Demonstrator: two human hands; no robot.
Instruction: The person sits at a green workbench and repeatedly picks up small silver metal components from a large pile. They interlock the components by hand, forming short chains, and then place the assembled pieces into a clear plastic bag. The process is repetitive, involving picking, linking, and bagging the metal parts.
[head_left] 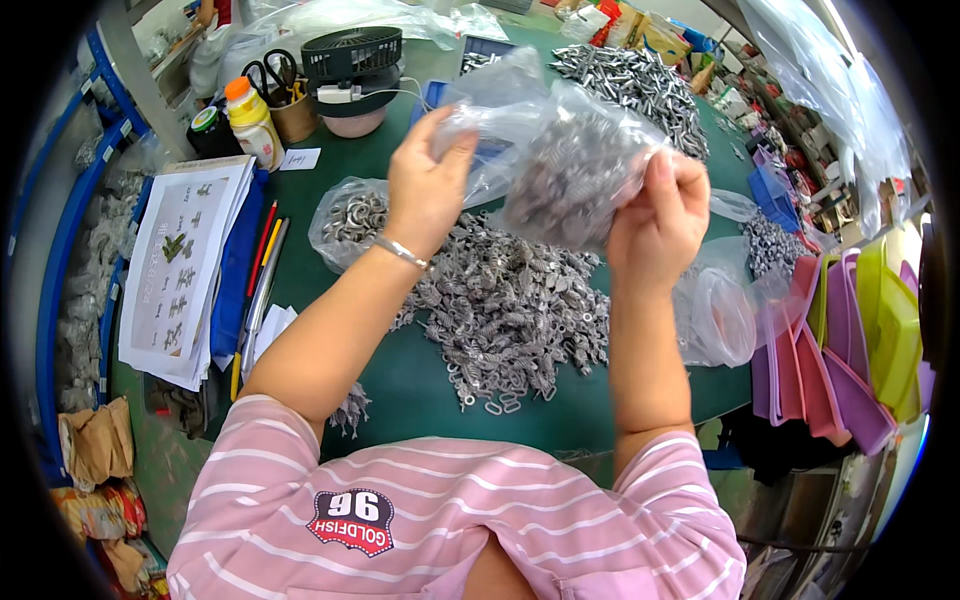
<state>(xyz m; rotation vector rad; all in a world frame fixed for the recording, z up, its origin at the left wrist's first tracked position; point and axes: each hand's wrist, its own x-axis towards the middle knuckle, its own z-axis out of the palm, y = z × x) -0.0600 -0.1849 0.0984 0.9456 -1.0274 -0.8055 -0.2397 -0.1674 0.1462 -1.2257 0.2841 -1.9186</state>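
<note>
Both my hands hold up a clear plastic bag (pixel 575 165) with many small grey metal parts in its lower right end. My left hand (pixel 430 185) pinches the bag's loose, crumpled end on the left. On the other side, my right hand (pixel 660 215) grips its filled end between thumb and fingers. Beneath the bag spreads a big heap of grey metal parts (pixel 510 310), some with loops, on the green table (pixel 600 400). A second clear bag with ring-like metal pieces (pixel 355 218) lies left of the heap, near my left wrist.
At the back rise a pile of shiny metal pieces (pixel 640 85) and a black fan (pixel 350 65). Printed sheets (pixel 185 265), pens (pixel 262 280) and an orange-capped bottle (pixel 252 125) stand left. Pink, purple and green plastic trays (pixel 835 345) are at the right edge, beside an empty-looking clear bag (pixel 715 310).
</note>
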